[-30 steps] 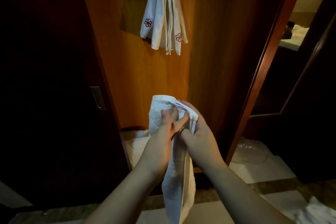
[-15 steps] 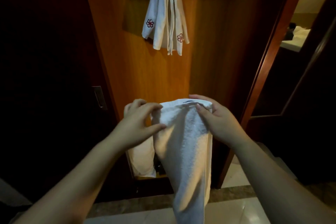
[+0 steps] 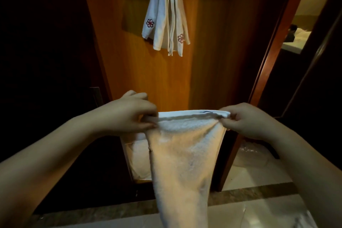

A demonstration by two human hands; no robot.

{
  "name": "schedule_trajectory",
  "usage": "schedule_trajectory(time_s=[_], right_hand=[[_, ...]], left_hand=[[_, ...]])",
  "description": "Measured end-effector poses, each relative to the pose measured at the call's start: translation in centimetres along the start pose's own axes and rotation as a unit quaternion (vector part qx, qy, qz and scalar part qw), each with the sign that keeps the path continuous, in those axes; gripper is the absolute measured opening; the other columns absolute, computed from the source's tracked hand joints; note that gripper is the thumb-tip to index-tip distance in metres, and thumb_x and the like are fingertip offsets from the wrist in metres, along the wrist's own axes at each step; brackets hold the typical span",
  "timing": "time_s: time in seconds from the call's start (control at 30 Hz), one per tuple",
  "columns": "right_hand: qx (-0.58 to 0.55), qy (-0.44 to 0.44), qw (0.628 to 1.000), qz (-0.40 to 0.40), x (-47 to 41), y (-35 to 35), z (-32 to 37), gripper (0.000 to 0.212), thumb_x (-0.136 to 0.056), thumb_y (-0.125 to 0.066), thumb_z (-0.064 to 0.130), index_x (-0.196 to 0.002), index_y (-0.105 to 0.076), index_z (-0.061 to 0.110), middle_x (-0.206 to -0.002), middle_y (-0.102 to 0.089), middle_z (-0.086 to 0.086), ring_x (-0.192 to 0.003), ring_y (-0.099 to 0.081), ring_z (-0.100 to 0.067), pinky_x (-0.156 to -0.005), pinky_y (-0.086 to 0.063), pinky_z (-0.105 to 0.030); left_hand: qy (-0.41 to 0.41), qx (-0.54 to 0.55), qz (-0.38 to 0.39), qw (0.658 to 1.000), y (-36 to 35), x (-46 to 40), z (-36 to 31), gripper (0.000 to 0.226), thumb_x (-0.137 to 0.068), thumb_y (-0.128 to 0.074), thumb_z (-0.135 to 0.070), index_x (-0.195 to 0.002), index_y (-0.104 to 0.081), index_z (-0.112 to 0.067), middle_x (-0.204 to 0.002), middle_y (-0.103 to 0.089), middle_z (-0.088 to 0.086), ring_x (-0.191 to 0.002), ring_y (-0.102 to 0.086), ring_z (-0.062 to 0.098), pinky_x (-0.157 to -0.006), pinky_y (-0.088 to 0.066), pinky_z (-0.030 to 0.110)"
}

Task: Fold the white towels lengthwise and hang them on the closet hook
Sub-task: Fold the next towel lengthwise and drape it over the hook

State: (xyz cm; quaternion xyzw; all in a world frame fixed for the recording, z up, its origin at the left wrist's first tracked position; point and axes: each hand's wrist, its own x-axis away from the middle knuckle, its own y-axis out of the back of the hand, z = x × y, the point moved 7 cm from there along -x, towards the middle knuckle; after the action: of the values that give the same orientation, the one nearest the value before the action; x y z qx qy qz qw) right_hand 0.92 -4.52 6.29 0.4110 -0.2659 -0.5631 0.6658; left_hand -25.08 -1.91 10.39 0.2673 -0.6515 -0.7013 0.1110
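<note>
The left hand (image 3: 129, 114) and right hand (image 3: 246, 120) had pulled apart, each pinching a top corner of the towel (image 3: 185, 153), so it opened wide, ready for folding.

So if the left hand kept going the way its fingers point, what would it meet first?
The left hand points rightward along the held towel, so it would probably first meet the right hand pinching the other corner, though depth is unclear.

The held towel (image 3: 183, 153) is nubbly white terry cloth with a flat woven hem. The hanging towels (image 3: 164, 16) are similar cloth, embroidered with red flowers. The closet panel (image 3: 157, 76) is smooth satin wood; the floor (image 3: 259, 209) is glossy polished stone.
</note>
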Motion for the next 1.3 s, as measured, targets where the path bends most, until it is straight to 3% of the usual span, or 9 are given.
schedule_trajectory(time_s=[0.1, 0.27, 0.47, 0.57, 0.7, 0.8, 0.87, 1.1, 1.3], right_hand=[[0.0, 0.002, 1.0, -0.017, 0.3, 0.6, 0.2, 0.025, -0.093, -0.063, 0.022, -0.096, -0.069, 0.046, -0.092, -0.071, 0.015, -0.086, -0.063, 0.0, -0.076, -0.053, -0.028], [-0.002, 0.013, 1.0, -0.023, 0.0, -0.1, 0.9, 0.021, -0.093, -0.057, 0.021, -0.096, -0.074, 0.032, -0.088, -0.072, 0.005, -0.082, -0.065, -0.01, -0.076, -0.057, -0.043], [-0.04, 0.023, 0.998, -0.031, -0.6, -1.1, 1.3, 0.022, -0.094, -0.055, 0.02, -0.096, -0.076, 0.027, -0.089, -0.072, 0.002, -0.085, -0.064, -0.014, -0.081, -0.055, -0.048], [-0.118, -0.002, 0.988, -0.102, -0.3, -0.3, 1.0, 0.025, -0.085, -0.048, 0.033, -0.086, -0.073, 0.039, -0.09, -0.069, 0.017, -0.085, -0.061, -0.001, -0.071, -0.048, -0.031], [-0.262, -0.004, 0.934, -0.242, 0.1, 0.5, 1.6, 0.03, -0.081, -0.049, 0.036, -0.087, -0.072, 0.055, -0.079, -0.071, 0.024, -0.071, -0.064, 0.008, -0.058, -0.045, -0.008], [-0.371, -0.022, 0.874, -0.313, 0.2, 0.1, 1.5, 0.027, -0.078, -0.051, 0.043, -0.086, -0.077, 0.04, -0.072, -0.072, 0.013, -0.065, -0.065, 0.001, -0.056, -0.048, -0.015], [-0.381, -0.032, 0.854, -0.352, 0.5, -0.2, 1.5, 0.029, -0.08, -0.049, 0.042, -0.085, -0.076, 0.036, -0.068, -0.068, 0.013, -0.063, -0.062, 0.0, -0.055, -0.047, -0.017], [-0.367, -0.067, 0.818, -0.439, 3.0, -1.0, 0.4, 0.027, -0.087, -0.046, 0.04, -0.085, -0.071, 0.031, -0.067, -0.063, 0.01, -0.06, -0.057, -0.001, -0.049, -0.044, -0.015], [-0.348, -0.082, 0.808, -0.468, 4.7, -1.3, 0.3, 0.026, -0.087, -0.045, 0.041, -0.081, -0.07, 0.038, -0.065, -0.064, 0.013, -0.059, -0.057, 0.004, -0.049, -0.043, -0.011]], left_hand=[[0.066, 0.054, -0.039, 0.996, 0.8, 0.0, 0.2, 0.022, -0.091, -0.066, -0.039, -0.106, -0.05, -0.04, -0.09, -0.049, -0.018, -0.089, -0.044, 0.002, -0.081, -0.031, 0.022], [0.162, -0.106, -0.029, 0.981, -0.1, -0.5, 0.6, 0.061, -0.095, -0.057, -0.046, -0.148, -0.034, -0.028, -0.121, -0.059, -0.007, -0.108, -0.048, 0.016, -0.087, -0.034, 0.034], [0.176, -0.146, -0.006, 0.974, -1.1, -0.2, 1.3, 0.012, -0.091, -0.058, -0.044, -0.084, -0.053, -0.036, -0.096, -0.028, -0.01, -0.091, -0.022, 0.012, -0.074, -0.021, 0.032], [0.213, 0.118, -0.053, 0.968, -1.7, 0.7, 3.3, 0.017, -0.078, -0.062, -0.047, -0.078, -0.055, -0.032, -0.107, -0.045, -0.01, -0.097, -0.04, 0.014, -0.078, -0.038, 0.032], [0.233, 0.537, -0.215, 0.782, -3.5, 1.5, 3.7, 0.01, -0.075, -0.07, -0.036, -0.075, -0.066, -0.027, -0.076, -0.063, -0.007, -0.071, -0.061, 0.008, -0.063, -0.048, 0.022], [0.242, 0.642, -0.335, 0.646, -5.5, 1.3, 2.8, 0.006, -0.083, -0.067, -0.031, -0.077, -0.07, -0.033, -0.075, -0.066, -0.007, -0.064, -0.06, 0.008, -0.054, -0.047, 0.018], [0.262, 0.636, -0.383, 0.617, -6.4, 1.0, 1.6, 0.007, -0.087, -0.063, -0.04, -0.083, -0.069, -0.037, -0.077, -0.067, -0.007, -0.064, -0.06, 0.009, -0.055, -0.049, 0.023], [0.275, 0.446, -0.48, 0.703, -5.2, 1.1, -1.8, 0.011, -0.096, -0.049, -0.051, -0.092, -0.057, -0.045, -0.103, -0.063, 0.006, -0.093, -0.062, 0.022, -0.08, -0.051, 0.039], [0.263, 0.355, -0.491, 0.75, -3.5, 1.3, -2.5, 0.017, -0.098, -0.047, -0.041, -0.093, -0.053, -0.057, -0.091, -0.061, -0.017, -0.083, -0.057, -0.001, -0.07, -0.043, 0.016]])
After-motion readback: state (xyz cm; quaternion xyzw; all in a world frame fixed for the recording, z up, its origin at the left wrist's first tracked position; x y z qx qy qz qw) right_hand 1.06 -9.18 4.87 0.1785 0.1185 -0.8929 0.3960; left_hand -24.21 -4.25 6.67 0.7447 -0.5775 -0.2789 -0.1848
